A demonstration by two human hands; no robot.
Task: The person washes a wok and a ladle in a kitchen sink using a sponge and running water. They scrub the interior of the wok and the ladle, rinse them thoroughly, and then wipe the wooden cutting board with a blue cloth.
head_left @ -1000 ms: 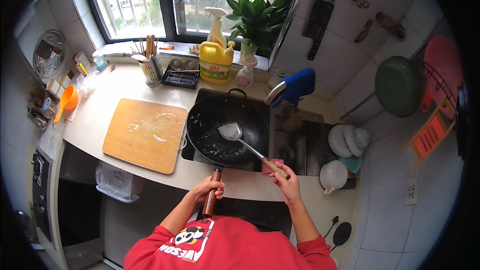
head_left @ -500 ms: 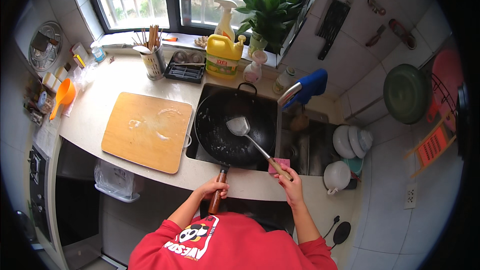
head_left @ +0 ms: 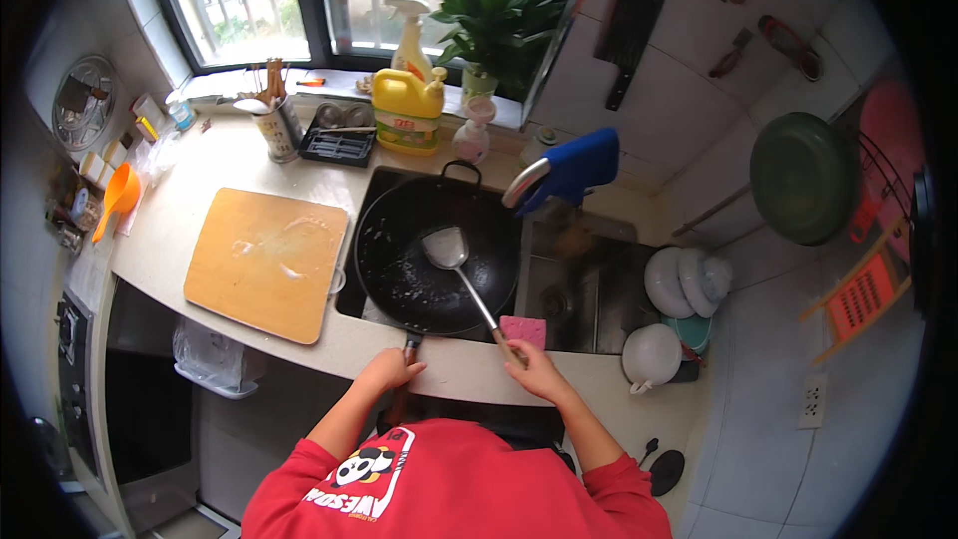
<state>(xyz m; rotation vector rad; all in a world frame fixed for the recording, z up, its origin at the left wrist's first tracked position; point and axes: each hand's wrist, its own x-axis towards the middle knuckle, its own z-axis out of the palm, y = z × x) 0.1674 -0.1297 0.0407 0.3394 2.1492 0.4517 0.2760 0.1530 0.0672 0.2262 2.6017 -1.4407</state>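
Observation:
A black wok (head_left: 399,289) with a brown wooden handle sits over the left basin of the sink, with white bits and wet patches inside it. My left hand (head_left: 391,369) is wrapped round that handle at the counter's front edge. In my right hand (head_left: 536,372) is the handle of a metal spatula (head_left: 446,248), whose blade lies inside the wok. A pink sponge (head_left: 524,330) rests on the sink's front rim, just beyond my right hand.
A wooden cutting board (head_left: 264,274) with white smears lies left of the wok. Behind stand a yellow jug (head_left: 407,120), a chopstick holder (head_left: 276,130) and a black tray (head_left: 339,145). A blue cloth (head_left: 579,168) hangs by the faucet; white bowls (head_left: 664,282) stand right of the sink.
The view has shifted, so most things appear farther left. My right hand has come lower on the spatula's handle side, nearer the sponge; both hands keep their grips.

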